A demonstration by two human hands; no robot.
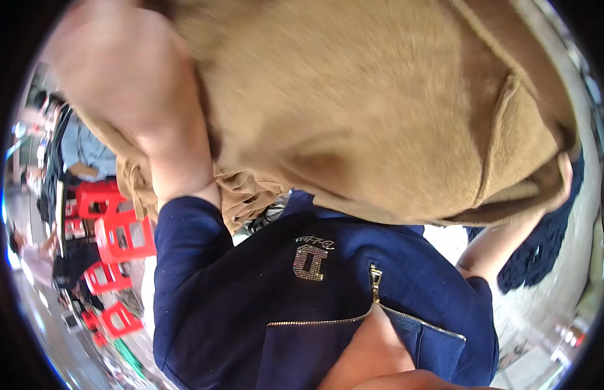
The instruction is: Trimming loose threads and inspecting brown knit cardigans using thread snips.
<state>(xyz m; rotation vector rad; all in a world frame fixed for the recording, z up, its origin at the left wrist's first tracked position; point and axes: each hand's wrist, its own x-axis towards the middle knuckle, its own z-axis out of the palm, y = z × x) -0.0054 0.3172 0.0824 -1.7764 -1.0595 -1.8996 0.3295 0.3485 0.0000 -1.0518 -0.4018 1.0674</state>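
A large piece of soft brown cloth (354, 97) is held up close in front of me and covers most of the upper view. Along its right side runs a seam or fold, and the lower left part hangs in crumples. My left hand (113, 58) is raised at the cloth's upper left edge; motion smears it, so its fingers do not show clearly. At the lower right edge, my right hand (566, 177) grips the cloth, partly covered by its folds.
Several red plastic stools (124, 235) stand to the left. Beyond them are a person in a grey-blue top (87, 146) and another in a pale pink top (37, 260). A dark textured fabric (539, 247) hangs or lies at the right, above a pale floor (523, 318).
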